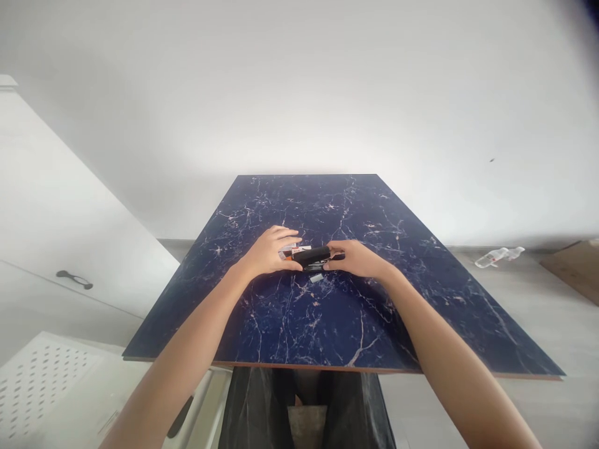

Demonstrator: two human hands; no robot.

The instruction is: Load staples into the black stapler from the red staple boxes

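A dark, roll-shaped black thing [311, 256] with a bit of orange at its left end lies near the middle of the blue marbled table [318, 330]; its exact kind cannot be made out. My right hand [355, 258] pinches around its right end, thumb below and fingers above. On the other side my left hand [272, 252] has its fingers spread, the thumb close to the thing's left end. Behind it shows a white printed piece [299, 249], partly hidden. Just in front lies a small pale rectangular piece [316, 278].
The table's far edge meets a white wall [304, 87]. At left stands a white cabinet with a dark handle [75, 279], and below it a white perforated panel [42, 380]. On the floor at right are clear plastic bottles [493, 257] and a cardboard box [573, 268].
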